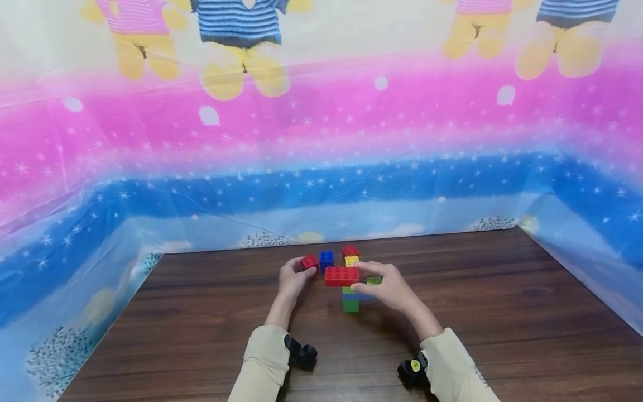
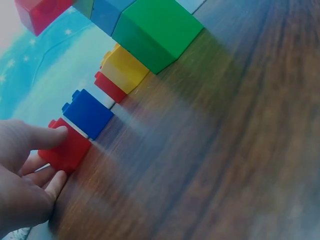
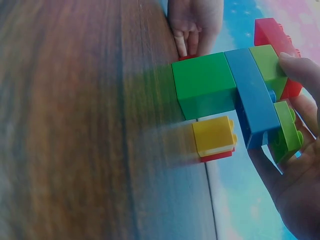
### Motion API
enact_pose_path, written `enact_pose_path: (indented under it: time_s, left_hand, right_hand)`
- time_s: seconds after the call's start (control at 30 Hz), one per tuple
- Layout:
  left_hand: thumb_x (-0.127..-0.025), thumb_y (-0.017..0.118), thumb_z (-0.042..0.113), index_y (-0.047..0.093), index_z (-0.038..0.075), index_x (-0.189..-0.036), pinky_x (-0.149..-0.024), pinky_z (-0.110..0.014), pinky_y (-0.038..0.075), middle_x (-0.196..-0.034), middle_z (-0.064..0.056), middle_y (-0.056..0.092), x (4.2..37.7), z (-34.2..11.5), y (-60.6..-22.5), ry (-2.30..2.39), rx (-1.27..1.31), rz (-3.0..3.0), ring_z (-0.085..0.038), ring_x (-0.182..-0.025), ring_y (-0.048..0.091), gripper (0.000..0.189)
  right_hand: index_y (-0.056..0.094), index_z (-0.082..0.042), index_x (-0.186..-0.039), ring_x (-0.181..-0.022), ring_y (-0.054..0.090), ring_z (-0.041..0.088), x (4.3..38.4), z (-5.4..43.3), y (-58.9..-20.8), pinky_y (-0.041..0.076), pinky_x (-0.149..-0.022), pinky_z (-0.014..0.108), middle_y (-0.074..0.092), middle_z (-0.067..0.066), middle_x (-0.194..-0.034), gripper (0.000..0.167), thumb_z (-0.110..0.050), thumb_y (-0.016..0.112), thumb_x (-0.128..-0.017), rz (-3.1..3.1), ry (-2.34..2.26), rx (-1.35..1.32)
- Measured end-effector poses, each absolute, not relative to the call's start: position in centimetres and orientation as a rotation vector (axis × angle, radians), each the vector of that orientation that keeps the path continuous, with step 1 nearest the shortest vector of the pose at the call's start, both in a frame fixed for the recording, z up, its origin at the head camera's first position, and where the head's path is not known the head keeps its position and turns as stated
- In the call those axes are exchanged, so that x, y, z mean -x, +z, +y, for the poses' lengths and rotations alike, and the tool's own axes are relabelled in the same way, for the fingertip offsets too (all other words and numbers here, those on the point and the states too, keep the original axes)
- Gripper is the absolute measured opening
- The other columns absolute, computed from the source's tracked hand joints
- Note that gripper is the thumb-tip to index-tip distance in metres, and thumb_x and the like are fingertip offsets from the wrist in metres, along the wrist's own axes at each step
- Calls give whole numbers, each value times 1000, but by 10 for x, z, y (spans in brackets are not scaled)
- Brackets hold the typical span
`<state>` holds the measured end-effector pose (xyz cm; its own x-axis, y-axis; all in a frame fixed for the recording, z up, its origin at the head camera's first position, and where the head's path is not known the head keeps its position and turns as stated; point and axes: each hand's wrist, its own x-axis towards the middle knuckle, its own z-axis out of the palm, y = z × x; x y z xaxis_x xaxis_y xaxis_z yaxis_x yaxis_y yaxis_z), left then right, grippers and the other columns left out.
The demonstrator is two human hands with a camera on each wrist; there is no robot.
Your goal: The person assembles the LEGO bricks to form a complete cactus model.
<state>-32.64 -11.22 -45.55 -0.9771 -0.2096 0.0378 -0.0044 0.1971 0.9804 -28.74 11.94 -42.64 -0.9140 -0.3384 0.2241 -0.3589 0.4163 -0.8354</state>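
My left hand (image 1: 292, 279) pinches a small red brick (image 1: 310, 262) between thumb and fingers, low at the tabletop. Just right of it is a blue brick (image 2: 88, 114). My right hand (image 1: 385, 286) grips the right end of a long red brick (image 1: 341, 276) on top of a stack. Under that come a light green brick (image 3: 268, 65), a long blue brick (image 3: 255, 97) and a green brick (image 3: 205, 82) at the bottom. A second light green brick (image 3: 286, 131) sits on the blue brick's other end, near my right palm.
Behind the stack stand a yellow brick (image 1: 351, 261) and another red brick (image 1: 350, 249). The dark wooden table (image 1: 201, 335) meets a printed cloth (image 1: 321, 206) along its back and sides. Each wrist carries a black camera (image 1: 303, 355).
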Motion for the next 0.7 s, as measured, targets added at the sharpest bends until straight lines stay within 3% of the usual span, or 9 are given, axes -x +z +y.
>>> enact_pose_path:
  time_s: [0.7]
  left_hand:
    - [-94,62,12,53,-6,-129,-111,-47,40,-135,-27,56,325,-118,-451,-2025,-272,-2258,-37,-129,51,41]
  right_hand:
    - [57,-10,-136,-130,52,34,288,120,-428,39,-107,62,59,14,-137,57,-32,73,-86,-2624,1557,-667]
